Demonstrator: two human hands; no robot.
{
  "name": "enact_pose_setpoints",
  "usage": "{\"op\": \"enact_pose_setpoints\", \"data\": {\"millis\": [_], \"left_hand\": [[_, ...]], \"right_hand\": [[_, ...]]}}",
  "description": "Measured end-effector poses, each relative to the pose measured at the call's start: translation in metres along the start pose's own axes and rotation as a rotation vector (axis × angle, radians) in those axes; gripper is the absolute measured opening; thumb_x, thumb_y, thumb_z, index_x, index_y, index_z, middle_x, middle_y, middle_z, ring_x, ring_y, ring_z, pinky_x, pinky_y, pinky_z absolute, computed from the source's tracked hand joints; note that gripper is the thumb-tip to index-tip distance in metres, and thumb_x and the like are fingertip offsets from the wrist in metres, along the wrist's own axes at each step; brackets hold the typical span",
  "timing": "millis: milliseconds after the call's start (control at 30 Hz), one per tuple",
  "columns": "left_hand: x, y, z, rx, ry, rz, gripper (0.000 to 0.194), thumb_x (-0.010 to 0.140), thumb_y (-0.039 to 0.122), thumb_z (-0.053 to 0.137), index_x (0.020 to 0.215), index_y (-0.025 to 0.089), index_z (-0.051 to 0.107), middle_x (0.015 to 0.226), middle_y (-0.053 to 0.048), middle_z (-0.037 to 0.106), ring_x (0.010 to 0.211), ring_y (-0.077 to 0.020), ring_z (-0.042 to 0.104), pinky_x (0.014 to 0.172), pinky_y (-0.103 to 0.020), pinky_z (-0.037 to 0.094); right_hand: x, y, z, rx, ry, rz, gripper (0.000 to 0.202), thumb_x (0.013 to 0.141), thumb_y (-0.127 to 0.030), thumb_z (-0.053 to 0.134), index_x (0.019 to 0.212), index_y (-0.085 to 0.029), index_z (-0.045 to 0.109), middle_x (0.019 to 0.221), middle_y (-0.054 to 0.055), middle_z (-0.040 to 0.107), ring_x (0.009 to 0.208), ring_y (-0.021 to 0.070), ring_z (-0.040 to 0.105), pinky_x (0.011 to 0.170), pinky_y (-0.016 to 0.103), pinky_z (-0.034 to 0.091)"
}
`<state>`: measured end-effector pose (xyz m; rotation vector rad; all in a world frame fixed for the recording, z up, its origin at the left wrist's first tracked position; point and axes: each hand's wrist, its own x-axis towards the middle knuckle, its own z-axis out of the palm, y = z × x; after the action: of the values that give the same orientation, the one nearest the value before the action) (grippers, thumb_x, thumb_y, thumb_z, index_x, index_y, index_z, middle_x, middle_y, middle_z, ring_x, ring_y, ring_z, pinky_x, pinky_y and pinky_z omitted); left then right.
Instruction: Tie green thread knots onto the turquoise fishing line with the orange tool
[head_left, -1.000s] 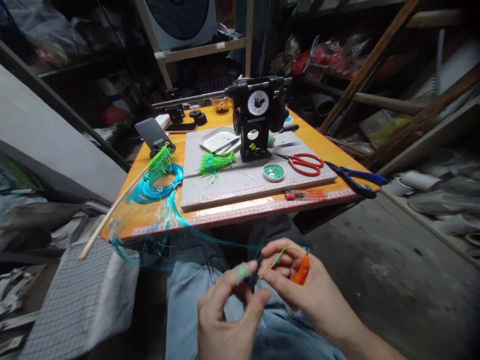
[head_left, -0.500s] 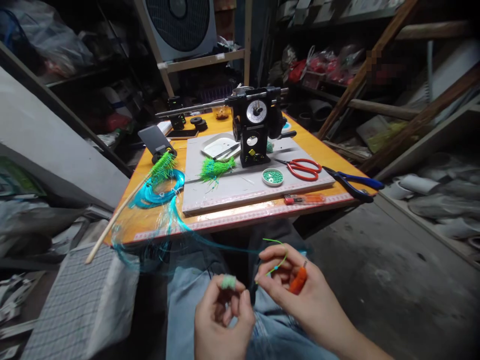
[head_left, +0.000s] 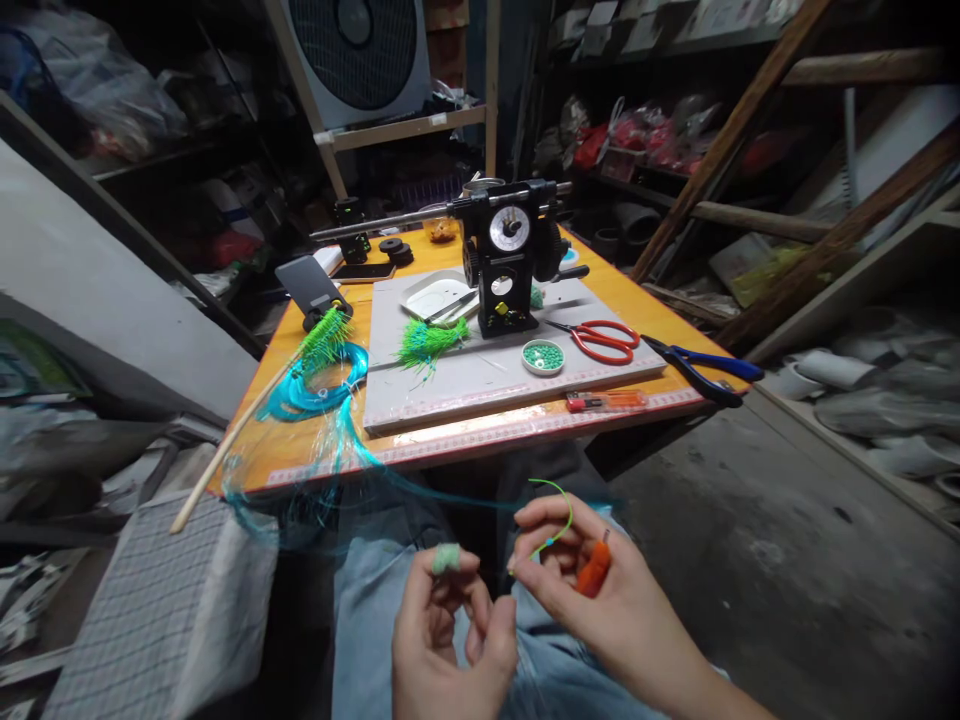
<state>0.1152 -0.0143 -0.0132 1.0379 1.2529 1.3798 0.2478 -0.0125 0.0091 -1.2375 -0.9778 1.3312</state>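
Observation:
My left hand [head_left: 450,635] is low over my lap, fingers curled, with a green wrap on one fingertip [head_left: 447,557]; it pinches a thin line. My right hand [head_left: 592,580] sits just to its right and holds a small orange tool [head_left: 594,568] in the palm while its fingertips pinch a thin green line [head_left: 556,515] with a small blue bead on it. Teal line [head_left: 420,485] runs from my hands up to a teal coil [head_left: 315,385] on the orange table [head_left: 315,440].
On the table stand a black winding machine with a dial [head_left: 506,255], a grey board [head_left: 480,380], green tufts [head_left: 427,340], a dish of green beads [head_left: 543,356], red scissors [head_left: 604,338], blue pliers [head_left: 701,365], a white tray [head_left: 435,295], a phone stand [head_left: 311,285] and a wooden stick [head_left: 225,450].
My left hand has curled shut and dropped closer to me. The right hand has shifted slightly, the green line looping higher above its fingers. The view tilted a little downward.

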Motion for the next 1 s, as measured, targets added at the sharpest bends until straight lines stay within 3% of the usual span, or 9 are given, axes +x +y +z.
{"op": "enact_pose_setpoints", "data": {"millis": [100, 167, 300, 367, 433, 500, 600, 800, 1000], "left_hand": [[0.006, 0.005, -0.013, 0.015, -0.090, 0.034, 0.033, 0.069, 0.042, 0.079, 0.088, 0.024, 0.059, 0.062, 0.005, 0.067, 0.066, -0.0121, 0.063, 0.075, -0.020, 0.044], [0.011, 0.010, -0.023, -0.003, -0.212, 0.023, 0.055, 0.064, 0.057, 0.077, 0.105, 0.023, 0.060, 0.071, 0.000, 0.075, 0.075, -0.0172, 0.067, 0.088, -0.027, 0.039], [0.017, 0.016, -0.033, -0.226, -0.417, -0.066, 0.094, 0.059, 0.088, 0.046, 0.123, 0.019, 0.055, 0.071, -0.006, 0.077, 0.075, -0.0273, 0.070, 0.098, -0.042, 0.034], [0.016, 0.017, -0.030, -0.202, -0.406, -0.064, 0.083, 0.066, 0.082, 0.050, 0.120, 0.020, 0.059, 0.070, -0.005, 0.077, 0.071, -0.0247, 0.070, 0.097, -0.040, 0.035], [0.012, 0.016, -0.025, -0.080, -0.328, -0.038, 0.056, 0.072, 0.061, 0.067, 0.112, 0.022, 0.063, 0.066, 0.000, 0.074, 0.066, -0.0189, 0.067, 0.092, -0.033, 0.039], [0.008, 0.015, -0.018, 0.046, -0.236, -0.032, 0.031, 0.072, 0.035, 0.076, 0.100, 0.024, 0.067, 0.061, 0.004, 0.069, 0.060, -0.0138, 0.062, 0.077, -0.025, 0.045], [0.004, 0.014, -0.009, 0.138, -0.155, -0.024, 0.003, 0.073, 0.020, 0.068, 0.074, 0.023, 0.069, 0.056, 0.005, 0.060, 0.050, -0.0106, 0.053, 0.053, -0.019, 0.042], [0.000, 0.011, -0.002, 0.196, -0.110, 0.083, 0.013, 0.070, 0.015, 0.062, 0.059, 0.021, 0.059, 0.053, 0.005, 0.051, 0.048, -0.0090, 0.047, 0.048, -0.018, 0.037], [-0.001, 0.015, 0.002, 0.057, -0.107, 0.108, 0.022, 0.071, 0.010, 0.068, 0.085, 0.027, 0.069, 0.059, 0.006, 0.061, 0.048, -0.0090, 0.052, 0.051, -0.017, 0.042]], "right_hand": [[0.000, -0.004, -0.002, -0.035, 0.004, -0.004, 0.027, 0.083, -0.034, 0.068, 0.101, -0.020, 0.054, 0.080, 0.001, 0.062, 0.053, 0.0077, 0.043, 0.047, 0.020, 0.035], [-0.001, -0.007, -0.003, -0.074, 0.002, 0.003, 0.026, 0.083, -0.033, 0.067, 0.102, -0.021, 0.054, 0.082, 0.002, 0.063, 0.053, 0.0075, 0.044, 0.047, 0.020, 0.035], [-0.003, -0.011, -0.006, -0.130, 0.006, 0.005, 0.025, 0.084, -0.032, 0.066, 0.104, -0.023, 0.053, 0.084, 0.001, 0.063, 0.053, 0.0072, 0.043, 0.048, 0.020, 0.035], [-0.005, -0.011, -0.007, -0.139, -0.002, 0.008, 0.026, 0.085, -0.033, 0.066, 0.105, -0.025, 0.052, 0.084, 0.000, 0.062, 0.052, 0.0066, 0.042, 0.047, 0.019, 0.034], [-0.006, -0.011, -0.008, -0.153, -0.017, 0.013, 0.026, 0.085, -0.034, 0.065, 0.106, -0.025, 0.052, 0.084, 0.000, 0.062, 0.052, 0.0063, 0.041, 0.047, 0.019, 0.033], [-0.006, -0.011, -0.009, -0.171, -0.045, 0.005, 0.026, 0.086, -0.033, 0.065, 0.107, -0.025, 0.052, 0.084, 0.000, 0.063, 0.053, 0.0067, 0.042, 0.047, 0.018, 0.034], [-0.005, -0.010, -0.007, -0.187, -0.058, -0.024, 0.025, 0.087, -0.031, 0.064, 0.108, -0.025, 0.052, 0.084, 0.000, 0.063, 0.054, 0.0074, 0.043, 0.048, 0.018, 0.035], [-0.006, -0.009, -0.003, -0.129, -0.089, 0.008, 0.027, 0.085, -0.032, 0.066, 0.106, -0.022, 0.052, 0.082, 0.000, 0.061, 0.051, 0.0064, 0.037, 0.046, 0.019, 0.030], [-0.004, -0.008, -0.006, 0.006, -0.124, 0.042, 0.030, 0.084, -0.030, 0.068, 0.109, -0.023, 0.052, 0.081, -0.002, 0.059, 0.054, 0.0063, 0.038, 0.050, 0.019, 0.032]]}}
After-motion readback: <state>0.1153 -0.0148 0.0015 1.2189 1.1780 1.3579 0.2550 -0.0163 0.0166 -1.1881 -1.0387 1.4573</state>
